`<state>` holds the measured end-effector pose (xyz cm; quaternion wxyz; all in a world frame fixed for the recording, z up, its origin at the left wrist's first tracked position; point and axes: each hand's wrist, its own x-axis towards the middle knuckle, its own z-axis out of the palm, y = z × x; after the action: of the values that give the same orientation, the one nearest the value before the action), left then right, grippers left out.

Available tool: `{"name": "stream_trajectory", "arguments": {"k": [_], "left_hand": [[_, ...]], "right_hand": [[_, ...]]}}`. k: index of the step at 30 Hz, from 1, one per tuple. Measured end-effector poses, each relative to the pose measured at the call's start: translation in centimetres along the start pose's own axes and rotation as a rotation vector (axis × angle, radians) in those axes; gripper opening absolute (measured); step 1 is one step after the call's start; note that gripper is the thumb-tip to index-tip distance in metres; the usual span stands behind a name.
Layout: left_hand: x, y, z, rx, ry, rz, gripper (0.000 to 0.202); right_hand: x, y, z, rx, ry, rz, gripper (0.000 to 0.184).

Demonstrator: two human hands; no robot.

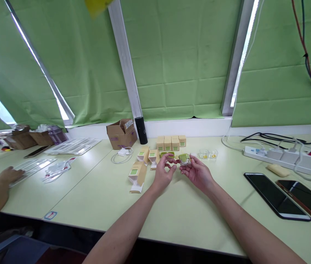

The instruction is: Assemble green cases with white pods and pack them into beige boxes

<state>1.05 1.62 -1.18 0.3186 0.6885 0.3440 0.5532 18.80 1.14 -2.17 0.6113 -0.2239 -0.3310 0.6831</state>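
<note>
My right hand point(197, 172) holds a small clear case with a green insert point(184, 158) above the pale green table point(188, 212), fingers curled under it. My left hand point(163, 171) is just left of it, thumb and fingers pinched toward the case's edge; whether it grips anything I cannot make out. Behind my hands lie small green pieces point(166, 154). Open tan cartons with green windows point(138, 175) lie to the left, and a row of closed tan boxes point(171, 142) stands further back.
Two clear cups with yellow bits point(208, 154) sit right of my hands. A cardboard box point(121, 134), a black cylinder point(141, 130), a power strip point(277, 157) and two phones point(277, 196) are there. Another person's hand point(5, 178) rests at the left.
</note>
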Motion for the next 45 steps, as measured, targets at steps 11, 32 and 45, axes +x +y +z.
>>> {"name": "stream_trajectory", "arguments": {"k": [11, 32, 45], "left_hand": [[0.3, -0.4, 0.1, 0.025, -0.051, -0.093, 0.045], [0.5, -1.6, 0.4, -0.416, -0.108, -0.237, 0.061], [-0.5, 0.7, -0.4, 0.293, -0.119, 0.199, 0.046]], "right_hand": [[-0.4, -0.2, 0.4, -0.068, 0.059, -0.017, 0.050], [-0.4, -1.0, 0.2, -0.068, 0.038, -0.063, 0.036], [-0.4, -1.3, -0.2, -0.097, 0.151, -0.061, 0.037]]}}
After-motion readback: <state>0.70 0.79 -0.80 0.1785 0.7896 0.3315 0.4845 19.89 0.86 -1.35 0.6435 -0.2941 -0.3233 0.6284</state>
